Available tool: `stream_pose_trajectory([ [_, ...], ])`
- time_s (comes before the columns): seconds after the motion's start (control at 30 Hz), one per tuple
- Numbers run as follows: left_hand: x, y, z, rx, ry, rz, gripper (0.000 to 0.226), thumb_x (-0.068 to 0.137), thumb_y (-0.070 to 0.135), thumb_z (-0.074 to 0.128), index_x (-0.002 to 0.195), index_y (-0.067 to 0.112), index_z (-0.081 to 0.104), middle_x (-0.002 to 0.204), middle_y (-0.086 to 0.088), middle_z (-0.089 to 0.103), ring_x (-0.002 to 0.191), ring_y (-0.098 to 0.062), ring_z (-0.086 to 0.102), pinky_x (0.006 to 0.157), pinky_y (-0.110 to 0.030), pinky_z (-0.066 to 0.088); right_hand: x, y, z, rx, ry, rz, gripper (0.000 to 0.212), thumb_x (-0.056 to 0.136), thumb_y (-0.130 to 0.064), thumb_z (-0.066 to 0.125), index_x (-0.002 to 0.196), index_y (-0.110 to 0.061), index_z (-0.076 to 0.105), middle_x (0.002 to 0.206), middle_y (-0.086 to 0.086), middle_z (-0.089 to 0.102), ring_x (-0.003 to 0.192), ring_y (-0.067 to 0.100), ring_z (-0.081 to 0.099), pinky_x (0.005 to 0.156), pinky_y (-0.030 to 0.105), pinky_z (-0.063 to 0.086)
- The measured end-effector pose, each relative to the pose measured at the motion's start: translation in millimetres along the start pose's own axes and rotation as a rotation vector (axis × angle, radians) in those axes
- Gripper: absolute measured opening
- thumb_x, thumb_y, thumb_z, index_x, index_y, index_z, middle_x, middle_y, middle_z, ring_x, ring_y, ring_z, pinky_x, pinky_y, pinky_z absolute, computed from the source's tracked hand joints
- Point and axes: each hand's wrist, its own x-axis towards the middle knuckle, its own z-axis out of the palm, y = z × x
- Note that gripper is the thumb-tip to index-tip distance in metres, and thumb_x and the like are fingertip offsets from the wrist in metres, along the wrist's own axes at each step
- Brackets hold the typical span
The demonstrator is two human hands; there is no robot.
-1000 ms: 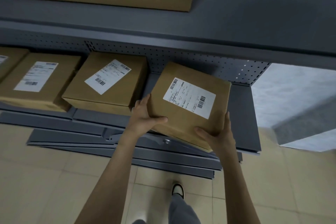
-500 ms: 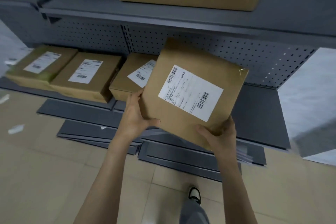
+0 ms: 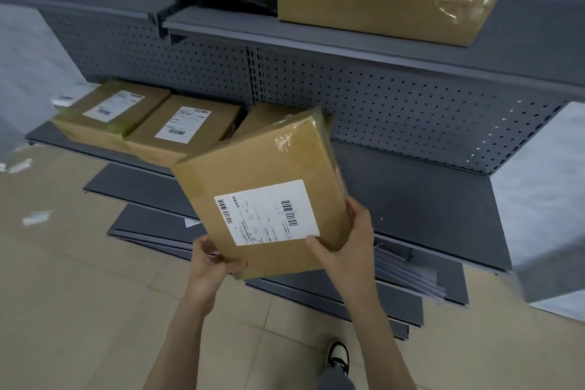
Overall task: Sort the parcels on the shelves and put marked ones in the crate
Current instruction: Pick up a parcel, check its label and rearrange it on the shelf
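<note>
Left hand (image 3: 212, 266): fingers curled round the lower left corner of the held parcel (image 3: 262, 190), thumb on the labelled face, remaining fingers hidden behind. Forearm extended up from the lower frame edge.

Right hand (image 3: 348, 247): gripping the lower right corner of the held parcel, thumb just below the white label (image 3: 267, 212), fingers wrapped along the right side. Forearm raised likewise.

Held parcel: clear of the lower shelf (image 3: 411, 196), in front of it, tilted, label facing the camera. Taped top end nearest the perforated back panel (image 3: 395, 98).

Left of the held parcel, on the lower shelf: two labelled parcels (image 3: 152, 123) side by side, a third partly hidden behind the held parcel.
</note>
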Motion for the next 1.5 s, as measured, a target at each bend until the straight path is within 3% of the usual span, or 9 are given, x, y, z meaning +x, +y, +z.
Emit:
stream_pose_trajectory([
  [0.17,-10,-7,-8,-0.047,-0.127,-0.088,0.075,0.062,-0.013,0.078,0.123,0.017,0.046,0.113,-0.011,0.053,0.104,-0.024,0.058,0.071,-0.029,0.050,-3,-29,-7,-0.252,0.031,-0.116,0.083,0.070,-0.041,0.069,0.144,-0.032,0.030,0.143,-0.006,0.041,0.129,0.019,0.035,0.108,0.047,0.027],
  [0.33,-22,18,-6,-0.015,-0.285,-0.126,0.095,0.039,0.021,0.089,0.125,0.031,0.050,0.109,-0.007,0.065,0.099,-0.024,0.063,0.078,-0.037,0.053,7,-40,-41,-0.394,0.055,-0.022,0.076,0.080,-0.034,0.068,0.146,-0.027,0.030,0.136,0.002,0.048,0.121,0.028,0.040,0.100,0.044,0.033],
  [0.43,-26,56,1,0.115,-0.352,-0.002,0.099,0.032,0.048,0.091,0.123,0.041,0.052,0.105,0.006,0.069,0.103,-0.017,0.062,0.075,-0.030,0.053,14,-21,-68,-0.281,0.034,0.204,0.076,0.082,-0.042,0.066,0.146,-0.021,0.030,0.142,0.006,0.045,0.127,0.032,0.040,0.104,0.044,0.033],
  [0.6,-23,118,39,0.395,-0.378,0.240,0.064,0.069,0.046,0.076,0.128,0.041,0.053,0.115,0.008,0.058,0.107,-0.009,0.054,0.081,-0.025,0.042,14,12,-91,0.091,0.018,0.571,0.071,0.083,-0.045,0.064,0.142,-0.014,0.039,0.134,0.008,0.050,0.117,0.031,0.052,0.096,0.042,0.044],
  [0.87,-20,154,137,0.755,-0.411,0.505,0.063,0.079,0.055,0.063,0.136,0.033,0.047,0.123,0.010,0.055,0.111,-0.012,0.051,0.092,-0.032,0.043,24,55,-122,0.325,0.136,0.811,0.072,0.073,-0.054,0.070,0.133,-0.018,0.052,0.120,0.010,0.062,0.104,0.032,0.061,0.096,0.048,0.048],
  [1.07,23,144,173,0.472,-0.437,0.208,0.045,0.083,0.036,0.064,0.127,0.029,0.057,0.120,0.007,0.056,0.106,-0.014,0.053,0.084,-0.027,0.040,46,43,-152,0.359,0.267,0.649,0.058,0.080,-0.034,0.071,0.133,-0.021,0.051,0.121,0.004,0.059,0.095,0.019,0.059,0.073,0.029,0.047],
  [1.2,47,119,189,0.379,-0.496,-0.062,0.039,0.092,0.010,0.048,0.129,0.020,0.050,0.119,-0.003,0.053,0.086,-0.011,0.051,0.065,-0.019,0.042,61,20,-147,-0.019,0.312,0.411,0.074,0.079,-0.042,0.064,0.144,-0.025,0.035,0.129,0.002,0.045,0.123,0.026,0.039,0.098,0.042,0.038],
  [1.33,63,82,211,0.312,-0.445,-0.158,0.042,0.089,0.002,0.045,0.130,0.014,0.050,0.130,-0.016,0.052,0.099,-0.026,0.052,0.072,-0.027,0.042,79,16,-146,-0.284,0.297,0.284,0.087,0.067,-0.048,0.044,0.148,-0.024,0.025,0.139,0.001,0.038,0.116,0.025,0.032,0.096,0.039,0.034],
  [1.5,71,58,227,0.310,-0.356,-0.135,0.053,0.083,-0.002,0.056,0.130,0.020,0.050,0.134,-0.011,0.052,0.118,-0.027,0.049,0.102,-0.040,0.039,113,69,-163,-0.127,0.149,0.422,0.085,0.074,-0.035,0.062,0.148,-0.022,0.024,0.138,0.000,0.039,0.126,0.028,0.036,0.106,0.046,0.035],
])
